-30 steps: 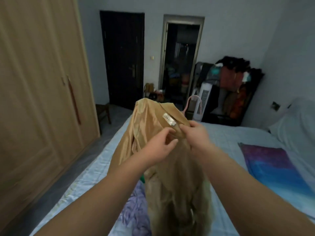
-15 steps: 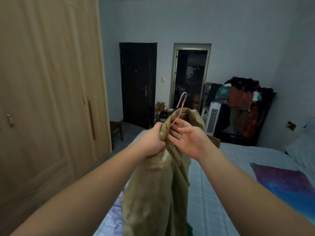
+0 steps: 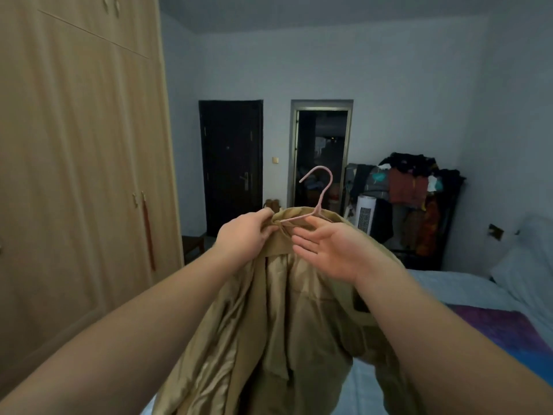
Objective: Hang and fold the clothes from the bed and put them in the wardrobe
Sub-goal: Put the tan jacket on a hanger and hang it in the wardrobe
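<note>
Item: tan, satin-lined fabric coat (image 3: 287, 319), held up in the air in front of the person, above the near edge of the pale blue-sheeted bed (image 3: 443, 287). It hangs from a thin pink wire hanger (image 3: 321, 191), whose hook stands clear above the collar.

Left hand (image 3: 244, 238): fingers closed in a pinch on the bunched collar fabric at the hanger's left shoulder, probably to pull the cloth over the wire and seat it.

Right hand (image 3: 329, 250): palm turned toward the camera, fingers spread and loosely extended, fingertips at the hanger's neck. It seems to steady or carry the hanger from below rather than clasp it; whether any finger hooks the wire behind the collar cannot be told.

Destination: tall light-wood wardrobe (image 3: 77, 163) at left, doors shut, so the coat is not yet stowed.

Hidden or unclear: the hanger's right shoulder lies under the cloth. The coat's hem is cut off by the frame's lower edge, and its sleeves are lost in folds. A purple-and-blue patterned cloth (image 3: 508, 333) on the bed is partly covered by the right forearm. Dim light blurs the dark garment rack (image 3: 419, 199) at the far wall.
</note>
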`<act>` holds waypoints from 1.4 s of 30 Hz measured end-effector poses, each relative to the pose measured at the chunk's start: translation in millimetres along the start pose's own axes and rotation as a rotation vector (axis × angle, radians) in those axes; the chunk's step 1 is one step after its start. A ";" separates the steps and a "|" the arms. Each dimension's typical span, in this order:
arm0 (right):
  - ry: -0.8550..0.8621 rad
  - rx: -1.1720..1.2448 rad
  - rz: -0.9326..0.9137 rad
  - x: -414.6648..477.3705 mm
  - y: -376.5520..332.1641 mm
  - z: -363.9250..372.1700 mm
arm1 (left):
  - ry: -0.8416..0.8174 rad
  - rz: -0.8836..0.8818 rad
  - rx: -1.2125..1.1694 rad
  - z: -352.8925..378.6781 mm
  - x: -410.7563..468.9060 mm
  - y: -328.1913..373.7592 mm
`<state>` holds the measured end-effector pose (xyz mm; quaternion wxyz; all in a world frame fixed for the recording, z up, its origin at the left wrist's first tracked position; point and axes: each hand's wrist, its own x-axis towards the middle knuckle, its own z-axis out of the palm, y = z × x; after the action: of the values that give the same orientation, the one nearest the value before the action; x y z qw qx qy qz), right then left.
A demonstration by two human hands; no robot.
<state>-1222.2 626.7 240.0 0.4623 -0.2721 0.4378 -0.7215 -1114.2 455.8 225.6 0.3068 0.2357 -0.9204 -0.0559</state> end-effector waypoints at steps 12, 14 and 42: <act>0.209 -1.490 -0.211 -8.0 -49.4 -89.7 | -0.064 0.020 -0.290 -6.8 37.5 -14.0; 0.251 -1.505 -0.327 3.0 -47.8 -92.7 | -0.102 0.048 -0.327 -9.7 41.5 -14.5; 0.336 -1.649 -0.547 68.4 -158.4 -67.0 | 0.121 0.148 -0.262 -72.2 149.3 17.6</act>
<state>-1372.6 620.2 347.7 -0.1402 -0.5043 0.8005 -0.2919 -1183.2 404.5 368.6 0.3932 0.1280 -0.8999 -0.1385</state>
